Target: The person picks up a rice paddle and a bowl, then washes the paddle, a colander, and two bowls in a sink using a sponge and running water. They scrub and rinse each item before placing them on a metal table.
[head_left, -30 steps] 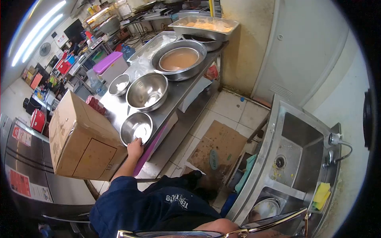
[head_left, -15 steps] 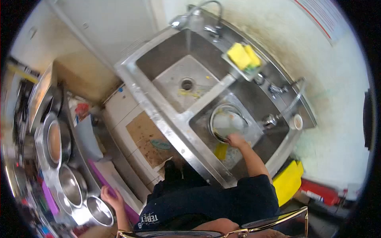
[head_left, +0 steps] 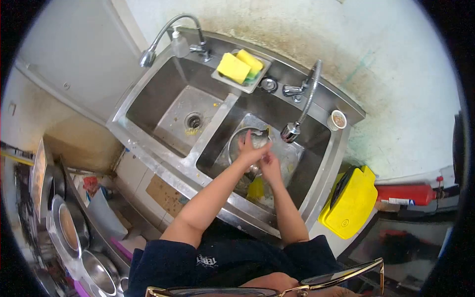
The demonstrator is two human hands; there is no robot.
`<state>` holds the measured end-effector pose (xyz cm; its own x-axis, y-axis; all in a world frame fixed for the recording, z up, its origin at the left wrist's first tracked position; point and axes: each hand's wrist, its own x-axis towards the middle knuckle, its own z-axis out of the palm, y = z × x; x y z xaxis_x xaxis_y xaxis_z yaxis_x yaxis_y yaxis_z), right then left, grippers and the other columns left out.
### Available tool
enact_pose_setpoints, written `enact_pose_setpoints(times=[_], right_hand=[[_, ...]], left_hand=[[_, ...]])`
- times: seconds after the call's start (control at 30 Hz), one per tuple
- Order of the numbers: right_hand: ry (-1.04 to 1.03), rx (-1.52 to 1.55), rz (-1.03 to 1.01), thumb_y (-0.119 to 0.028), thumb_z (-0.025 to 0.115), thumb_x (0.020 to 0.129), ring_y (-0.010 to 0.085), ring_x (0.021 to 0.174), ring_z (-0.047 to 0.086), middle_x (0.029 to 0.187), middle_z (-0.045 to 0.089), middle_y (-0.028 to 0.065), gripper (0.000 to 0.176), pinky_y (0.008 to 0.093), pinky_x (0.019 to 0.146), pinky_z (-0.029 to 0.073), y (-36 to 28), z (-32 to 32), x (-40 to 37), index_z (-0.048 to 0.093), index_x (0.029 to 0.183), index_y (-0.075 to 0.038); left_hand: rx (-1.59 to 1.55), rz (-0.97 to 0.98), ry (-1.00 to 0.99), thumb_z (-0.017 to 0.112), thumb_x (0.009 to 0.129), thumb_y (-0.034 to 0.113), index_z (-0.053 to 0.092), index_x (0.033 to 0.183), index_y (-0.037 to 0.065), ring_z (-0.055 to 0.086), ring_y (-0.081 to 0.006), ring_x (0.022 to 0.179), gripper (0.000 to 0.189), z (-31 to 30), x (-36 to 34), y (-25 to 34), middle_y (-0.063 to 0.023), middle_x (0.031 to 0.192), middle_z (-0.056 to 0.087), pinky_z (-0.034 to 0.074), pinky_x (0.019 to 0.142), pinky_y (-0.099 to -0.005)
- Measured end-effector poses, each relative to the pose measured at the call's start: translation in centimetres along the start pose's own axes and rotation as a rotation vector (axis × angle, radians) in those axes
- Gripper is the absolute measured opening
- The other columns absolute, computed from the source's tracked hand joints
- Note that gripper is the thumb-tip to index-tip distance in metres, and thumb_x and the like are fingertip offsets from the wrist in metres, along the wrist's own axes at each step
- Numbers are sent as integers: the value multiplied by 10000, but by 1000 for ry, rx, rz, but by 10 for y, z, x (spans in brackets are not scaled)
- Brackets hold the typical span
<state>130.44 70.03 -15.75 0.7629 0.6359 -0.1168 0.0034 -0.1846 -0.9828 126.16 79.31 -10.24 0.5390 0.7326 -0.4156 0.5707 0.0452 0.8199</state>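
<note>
Bowl [head_left: 231, 148]: lay in the right basin [head_left: 309, 163], nearer the divider [head_left: 213, 128] than the right edge, beneath the left hand [head_left: 252, 152] and to the left of the right hand [head_left: 269, 162]; being round, showed no long axis. Saw left hand nearer, extended over the bowl, fingers spread; right hand close beside, fingers bent. Could not tell any pinch there, nor contact between both. Then noted dull steel in the left basin [head_left: 163, 91]; clear plastic bottle [head_left: 180, 45] at the sink's [head_left: 175, 166] rear edge; yellow scraps [head_left: 191, 132] by the drain [head_left: 193, 120]; blocky yellow sponges [head_left: 233, 68] on a shallow tray [head_left: 246, 88] behind the divider; yellow piece [head_left: 256, 189] toward the right basin's front edge; shiny nozzle [head_left: 290, 132] on a ribbed hose [head_left: 311, 94]; small, round white cup [head_left: 336, 120] near the rear right corner.
</note>
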Motion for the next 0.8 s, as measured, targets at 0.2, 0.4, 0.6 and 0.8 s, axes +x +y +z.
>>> enact_pose_setpoints(times=[0.2,0.4,0.6,0.8], right_hand=[[-137,-8,-133,-76,605,765,211,725,612,808,634,148,205,323,655,460,-4,-37,-15,550,942,13],[-197,-1059,100,-116,530,749,341,744,606,781,622,186,134,385,655,483,-81,-37,-19,613,800,-23],[50,-473,-564,-113,551,772,354,839,572,805,587,175,192,396,758,462,-152,50,109,612,946,-60],[-160,-839,-658,-164,635,694,310,998,543,1039,583,151,396,373,875,426,-124,108,282,584,1082,-102]], left_hand=[[50,331,-229,535,665,66,410,1313,180,226,-371,1299,669,53,52,-38,-253,1386,244,286,1022,-370],[-163,567,-524,553,677,24,547,1167,110,374,-368,1205,498,72,60,-61,-187,1323,384,322,994,-373],[68,628,-502,450,678,-60,377,1310,77,354,-302,1229,652,-22,61,-58,-183,1327,355,322,979,-350],[-321,19,-377,462,616,-23,151,1405,105,309,-328,1241,858,-70,73,-88,-199,1311,349,279,997,-339]])
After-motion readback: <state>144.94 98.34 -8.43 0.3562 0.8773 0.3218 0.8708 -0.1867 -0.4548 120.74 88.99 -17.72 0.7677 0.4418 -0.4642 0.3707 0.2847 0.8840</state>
